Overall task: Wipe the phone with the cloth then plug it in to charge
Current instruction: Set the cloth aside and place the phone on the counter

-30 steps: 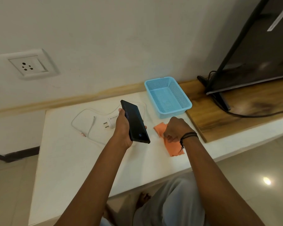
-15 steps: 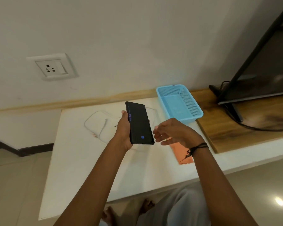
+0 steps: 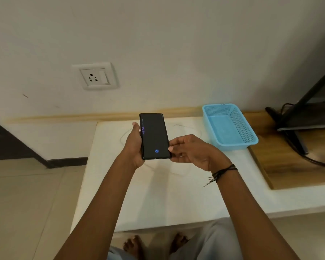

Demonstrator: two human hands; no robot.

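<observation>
Since 0.5 s ago my right hand [image 3: 191, 152] came to the phone [image 3: 154, 136], fingers [image 3: 172, 148] touching its right edge, w/o cloth. Left hand [image 3: 134, 145] grips phone, long axis pointing away, above surface [image 3: 158, 199].

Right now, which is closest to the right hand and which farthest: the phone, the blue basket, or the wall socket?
1. phone: touching the right hand, held on its left.
2. blue basket: on the counter, to its right.
3. wall socket: up on the wall, far left.
</observation>
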